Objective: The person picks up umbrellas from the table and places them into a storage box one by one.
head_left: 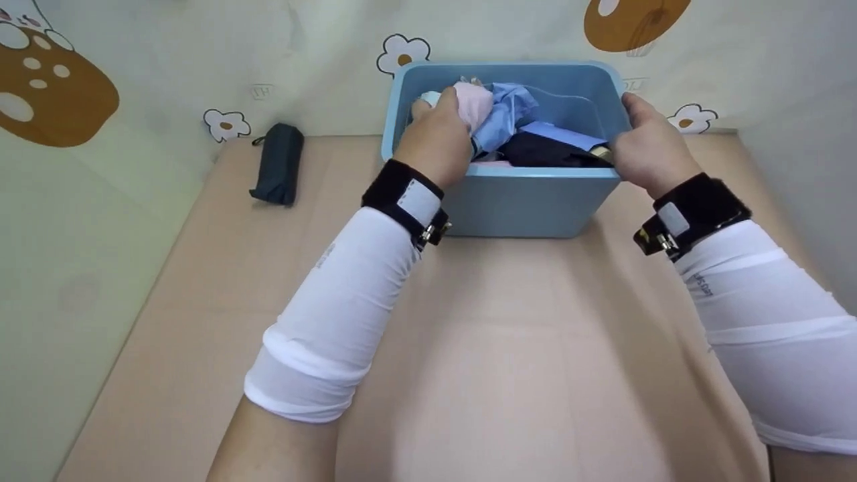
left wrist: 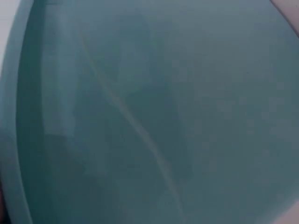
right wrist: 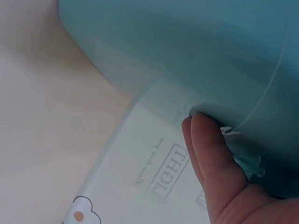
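A blue plastic bin [head_left: 515, 201] stands at the back of the table, filled with loose cloth-like things. Over its front left corner, my left hand [head_left: 435, 144] reaches inside, thumb and fingers about a pale-blue piece [head_left: 430, 98] next to a bunched pink cloth [head_left: 473, 104]; some fingers are hidden. On the opposite side, my right hand [head_left: 653, 147] holds the bin by its right rim, and fingers [right wrist: 212, 158] show against it in the right wrist view. A shiny blue cloth [head_left: 505, 117] and a black item [head_left: 546, 148] lie inside. The left wrist view is mostly bin wall [left wrist: 224, 112].
A dark green folded umbrella [head_left: 278, 164] in its sleeve lies on the table at the back left. The pinkish tabletop [head_left: 495, 348] stretches between my arms. A flower-printed wall covering [head_left: 321, 60] rises right behind the bin.
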Tool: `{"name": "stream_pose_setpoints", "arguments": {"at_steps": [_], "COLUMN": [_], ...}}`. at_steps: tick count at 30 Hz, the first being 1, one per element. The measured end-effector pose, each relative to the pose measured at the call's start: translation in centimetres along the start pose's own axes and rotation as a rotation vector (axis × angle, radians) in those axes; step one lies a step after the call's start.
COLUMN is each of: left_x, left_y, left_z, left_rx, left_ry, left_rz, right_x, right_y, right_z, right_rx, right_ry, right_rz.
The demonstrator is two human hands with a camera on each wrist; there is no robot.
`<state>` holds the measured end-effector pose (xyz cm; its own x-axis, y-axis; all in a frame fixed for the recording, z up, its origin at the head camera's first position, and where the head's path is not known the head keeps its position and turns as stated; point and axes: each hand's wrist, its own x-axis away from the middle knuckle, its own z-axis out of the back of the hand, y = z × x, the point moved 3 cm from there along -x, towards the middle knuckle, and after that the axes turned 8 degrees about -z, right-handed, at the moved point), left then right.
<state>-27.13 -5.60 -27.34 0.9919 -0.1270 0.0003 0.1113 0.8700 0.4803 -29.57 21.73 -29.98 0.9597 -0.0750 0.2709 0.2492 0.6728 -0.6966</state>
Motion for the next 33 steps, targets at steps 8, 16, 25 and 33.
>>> {"name": "stream_pose_setpoints", "arguments": {"at_steps": [8,16,25,33], "left_x": [0.1,0.2,0.9,1.4], "left_y": [2.4,3.3,1.2,-7.2], "left_z": [-1.5,-2.1,-1.7,1.5], "left_rx": [-0.176,-0.375,-0.258,-0.071], "left_ry": [-0.196,-0.347,-0.083,0.192], "left_rz": [-0.104,-0.299,-0.225,-0.167], "right_x": [0.0,0.2,0.0,0.1], "right_y": [0.1,-0.3,-0.6,-0.4], "right_z": [0.1,-0.1,-0.4,-0.1], "right_rx": [0.023,-0.003,-0.011,-0.007], "right_ry": [0.027,0.022,0.016,0.01], "right_rz": [0.029,0.043,0.024,-0.001]}}
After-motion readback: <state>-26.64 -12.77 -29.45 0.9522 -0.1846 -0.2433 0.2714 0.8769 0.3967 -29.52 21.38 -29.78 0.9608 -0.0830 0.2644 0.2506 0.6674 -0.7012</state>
